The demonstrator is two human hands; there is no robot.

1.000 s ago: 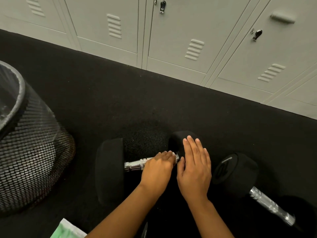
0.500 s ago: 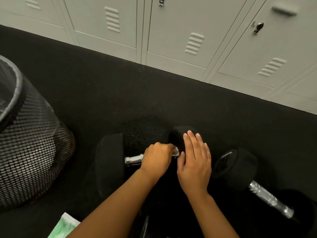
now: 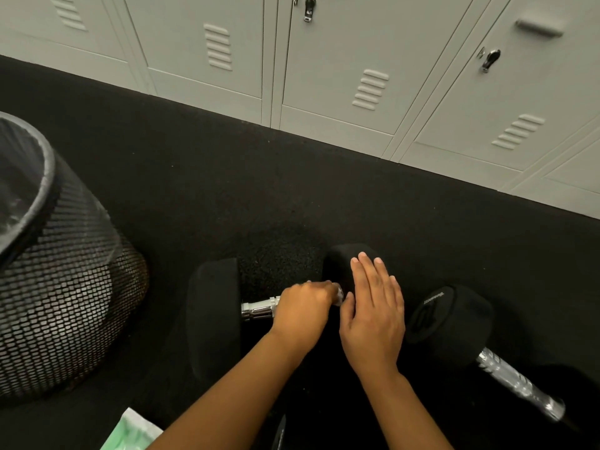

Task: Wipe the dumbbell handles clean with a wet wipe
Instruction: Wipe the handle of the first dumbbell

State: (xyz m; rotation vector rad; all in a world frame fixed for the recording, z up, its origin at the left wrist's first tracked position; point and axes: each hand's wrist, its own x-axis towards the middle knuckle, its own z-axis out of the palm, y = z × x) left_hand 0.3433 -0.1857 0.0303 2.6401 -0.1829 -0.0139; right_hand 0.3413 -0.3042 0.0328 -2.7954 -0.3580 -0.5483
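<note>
While a wide band of bare black rubber floor [image 3: 227, 177] lies open between the person and a row of pale grey lockers [image 3: 373, 60] along the far wall, the near ground is crowded. A black mesh waste bin [image 3: 65, 303] with a dark liner stands at the left edge, and a green and white wipe packet [image 3: 133, 431] pokes in at the bottom edge. One dumbbell [image 3: 214, 316] lies on the floor near the centre, its chrome handle [image 3: 259, 309] running left to right between two black heads. The left hand [image 3: 303, 311] curls over the right part of that handle, fingers wrapped around it, with a sliver of white wet wipe [image 3: 339, 295] showing at the fingertips beside the right head. The right hand [image 3: 373, 315] rests flat on that right head, fingers straight and together. A second dumbbell [image 3: 451, 315] lies just to the right, angled towards the lower right corner, its chrome handle bare and untouched.
</note>
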